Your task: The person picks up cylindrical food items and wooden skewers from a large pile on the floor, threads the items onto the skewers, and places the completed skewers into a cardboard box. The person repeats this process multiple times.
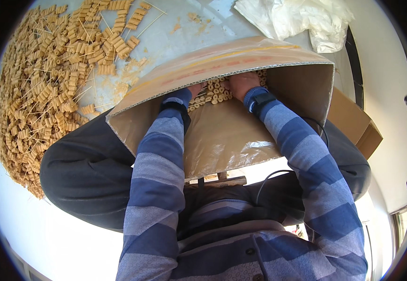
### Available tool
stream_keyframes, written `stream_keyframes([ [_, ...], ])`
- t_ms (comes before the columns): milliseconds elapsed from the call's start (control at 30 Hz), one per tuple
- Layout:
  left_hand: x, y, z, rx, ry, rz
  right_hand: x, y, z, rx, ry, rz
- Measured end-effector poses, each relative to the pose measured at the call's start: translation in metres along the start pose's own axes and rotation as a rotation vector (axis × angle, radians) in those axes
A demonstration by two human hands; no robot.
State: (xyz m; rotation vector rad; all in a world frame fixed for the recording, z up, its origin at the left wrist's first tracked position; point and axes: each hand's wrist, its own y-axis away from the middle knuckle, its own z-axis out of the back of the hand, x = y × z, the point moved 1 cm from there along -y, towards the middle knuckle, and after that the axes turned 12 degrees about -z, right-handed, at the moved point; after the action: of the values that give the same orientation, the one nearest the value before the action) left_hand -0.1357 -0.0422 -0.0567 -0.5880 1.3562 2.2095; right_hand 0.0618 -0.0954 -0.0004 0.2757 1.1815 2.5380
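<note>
Both your hands are inside the tipped cardboard box [241,61] resting on your lap, mouth facing you at 6 o'clock, long axis running 9-to-3. Your left hand [195,89] is mostly hidden under the top flap; can't tell how its fingers are set. Your right hand [242,84] rests on the small tan tube pieces [213,92] at the back of the box, fingers curled together and tucked under the flap edge; exact grip is hidden. The tubes sit in a stacked row between the two hands, open ends toward you. The top flap blocks most of the view of both hands. At 10 o'clock, a big loose pile of tube pieces on thin sticks [44,79] spreads over the pale surface [175,42], well apart from the box. At 1 o'clock, a crumpled white plastic bag [302,18]. At 3 o'clock, another cardboard piece [353,122] just behind the box.
</note>
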Motion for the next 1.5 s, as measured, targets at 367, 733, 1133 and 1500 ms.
stream_keyframes([
  [367,-0.017,0.022,0.014,-0.053,0.639,0.322,-0.035,-0.014,0.055,0.281,0.25,0.001],
  [733,-0.098,0.024,0.036,-0.258,-0.621,-0.285,-0.03,0.112,0.154,0.139,0.249,0.078],
  [1133,-0.093,-0.014,0.029,-0.065,-0.667,-0.118,-0.071,0.276,0.15,-0.018,-0.567,0.331],
  [1500,-0.148,0.046,0.092,0.013,-0.602,-0.23,-0.068,0.271,0.13,-0.136,-0.392,0.336],
])
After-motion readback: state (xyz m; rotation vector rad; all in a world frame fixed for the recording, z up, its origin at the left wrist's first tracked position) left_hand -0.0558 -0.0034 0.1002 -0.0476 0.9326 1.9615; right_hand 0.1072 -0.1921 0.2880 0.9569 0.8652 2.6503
